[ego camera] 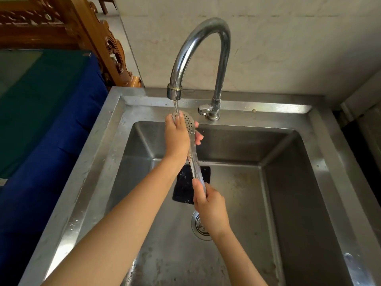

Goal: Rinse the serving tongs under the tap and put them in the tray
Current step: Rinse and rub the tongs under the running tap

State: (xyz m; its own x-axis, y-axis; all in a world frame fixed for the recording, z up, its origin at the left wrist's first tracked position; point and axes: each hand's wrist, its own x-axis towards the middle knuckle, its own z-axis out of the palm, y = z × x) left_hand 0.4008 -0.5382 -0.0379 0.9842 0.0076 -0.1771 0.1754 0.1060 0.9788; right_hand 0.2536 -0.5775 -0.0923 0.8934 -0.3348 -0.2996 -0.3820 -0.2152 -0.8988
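Observation:
The metal serving tongs (194,162) are held lengthwise over the steel sink (115,129), their perforated round head (188,122) up under the tap's spout (174,93). A thin stream of water (176,107) falls onto the head. My left hand (177,137) wraps around the head end, fingers curled behind it. My right hand (208,203) grips the handle end lower down, above the drain. No tray is in view.
The curved chrome tap (206,48) rises from the sink's back rim, with its valve lever (206,109) at the base. A black square mat (185,188) and a round drain (199,226) lie on the basin floor. A blue and green cloth (51,120) lies left of the sink.

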